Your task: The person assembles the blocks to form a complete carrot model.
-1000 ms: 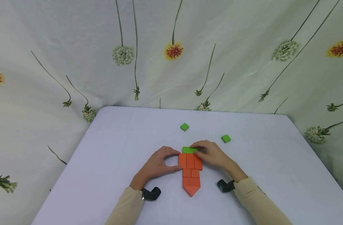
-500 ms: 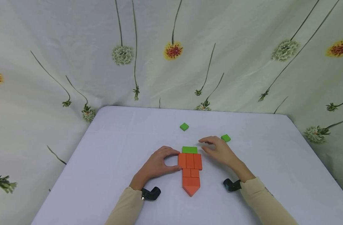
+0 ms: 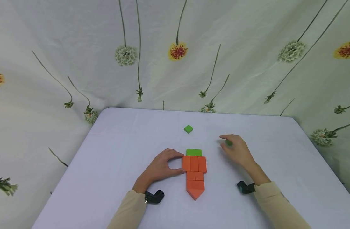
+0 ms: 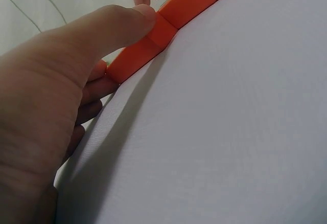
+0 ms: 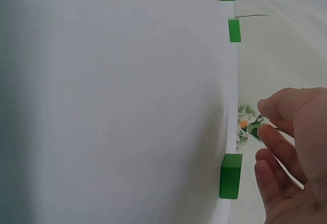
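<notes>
Several orange wooden blocks lie flat on the white table, joined in a figure with an orange triangle (image 3: 195, 194) pointing toward me. My left hand (image 3: 163, 163) holds the leftmost orange block (image 3: 186, 163) between thumb and fingers; the left wrist view shows the thumb against the orange side. A green rectangular block (image 3: 193, 152) touches the figure's far edge. Off to the right, my right hand (image 3: 238, 151) hovers over a small green block (image 3: 228, 142), thumb and fingers spread apart. In the right wrist view that green block (image 5: 231, 176) stands apart from the fingers.
Another small green block (image 3: 188, 128) lies farther back, beyond the figure. A flower-patterned cloth (image 3: 154, 79) hangs behind the table's far edge. Each wrist wears a dark strapped camera, the left camera (image 3: 154, 197) close to the tabletop.
My right hand has let go of the green rectangular block and moved right and away from me, over the small green block. My left hand stays where it was.
</notes>
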Tool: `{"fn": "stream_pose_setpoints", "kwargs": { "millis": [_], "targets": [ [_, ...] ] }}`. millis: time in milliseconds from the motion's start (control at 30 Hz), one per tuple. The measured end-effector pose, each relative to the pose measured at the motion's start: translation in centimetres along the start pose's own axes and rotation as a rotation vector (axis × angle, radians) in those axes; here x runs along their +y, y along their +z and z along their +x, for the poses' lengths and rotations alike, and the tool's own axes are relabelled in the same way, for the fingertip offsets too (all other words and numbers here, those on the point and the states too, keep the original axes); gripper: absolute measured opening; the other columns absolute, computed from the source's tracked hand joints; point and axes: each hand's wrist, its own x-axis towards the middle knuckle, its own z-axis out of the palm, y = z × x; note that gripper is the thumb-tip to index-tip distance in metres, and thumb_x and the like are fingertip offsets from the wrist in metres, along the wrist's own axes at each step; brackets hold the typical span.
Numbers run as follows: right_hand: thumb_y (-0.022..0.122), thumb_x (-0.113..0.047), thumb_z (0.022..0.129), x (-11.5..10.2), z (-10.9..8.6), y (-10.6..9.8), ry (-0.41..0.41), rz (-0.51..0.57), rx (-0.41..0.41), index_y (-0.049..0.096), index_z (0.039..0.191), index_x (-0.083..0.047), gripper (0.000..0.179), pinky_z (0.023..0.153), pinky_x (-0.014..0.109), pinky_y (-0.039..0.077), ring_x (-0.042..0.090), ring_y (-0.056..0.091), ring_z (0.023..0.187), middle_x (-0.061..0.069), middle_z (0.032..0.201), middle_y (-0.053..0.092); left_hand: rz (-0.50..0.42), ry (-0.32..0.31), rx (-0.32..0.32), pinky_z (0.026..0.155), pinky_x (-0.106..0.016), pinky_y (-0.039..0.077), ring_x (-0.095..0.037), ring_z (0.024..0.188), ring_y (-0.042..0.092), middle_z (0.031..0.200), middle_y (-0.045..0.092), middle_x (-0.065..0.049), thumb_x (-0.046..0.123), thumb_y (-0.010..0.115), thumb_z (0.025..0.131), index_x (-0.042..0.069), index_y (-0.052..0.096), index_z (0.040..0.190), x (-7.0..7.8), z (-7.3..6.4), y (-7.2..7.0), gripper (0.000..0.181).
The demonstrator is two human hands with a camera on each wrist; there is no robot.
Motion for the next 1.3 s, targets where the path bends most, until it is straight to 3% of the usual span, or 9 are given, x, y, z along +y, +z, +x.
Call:
{"fn": "stream_pose_setpoints", "kwargs": {
  "millis": [233, 633, 833, 1300],
  "targets": [
    [0.072, 0.0, 0.09, 1.5, -0.1, -0.8, 0.036, -0.04, 0.054, 0.067, 0.126, 0.007, 0.037, 0.103, 0.06, 0.048, 0.048, 0.06, 0.119, 0.029, 0.126, 0.067, 0.009, 0.008, 0.001, 0.105, -0.04, 0.052, -0.014, 0.121, 0.058, 0.123, 0.068, 0.006, 0.04, 0.086, 0.083, 0.022, 0.07, 0.13, -0.1, 0.0, 0.0, 0.054],
    [0.069, -0.005, 0.093, 2.8, -0.3, -1.2, 0.152, -0.046, -0.003, 0.064, 0.13, 0.007, 0.039, 0.092, 0.058, 0.053, 0.046, 0.064, 0.11, 0.032, 0.128, 0.065, 0.003, 0.016, 0.001, 0.104, -0.04, 0.053, -0.013, 0.121, 0.058, 0.123, 0.068, 0.007, 0.04, 0.086, 0.083, 0.022, 0.07, 0.131, -0.2, 0.1, 0.0, 0.054],
    [0.068, -0.009, 0.096, 2.7, -0.4, -1.2, 0.196, -0.036, -0.026, 0.064, 0.132, 0.004, 0.039, 0.094, 0.058, 0.052, 0.045, 0.063, 0.113, 0.03, 0.13, 0.064, 0.004, 0.018, 0.003, 0.104, -0.04, 0.053, -0.013, 0.121, 0.058, 0.122, 0.068, 0.007, 0.04, 0.086, 0.083, 0.022, 0.07, 0.13, -0.3, 0.1, 0.0, 0.054],
    [0.069, -0.007, 0.095, 0.7, 0.2, -0.1, 0.162, 0.04, -0.033, 0.065, 0.132, 0.001, 0.038, 0.097, 0.057, 0.053, 0.043, 0.065, 0.114, 0.024, 0.132, 0.065, 0.001, 0.013, 0.009, 0.104, -0.04, 0.053, -0.012, 0.121, 0.058, 0.122, 0.068, 0.008, 0.041, 0.087, 0.082, 0.023, 0.07, 0.13, -0.3, 0.0, 0.1, 0.053]
  ]
}}
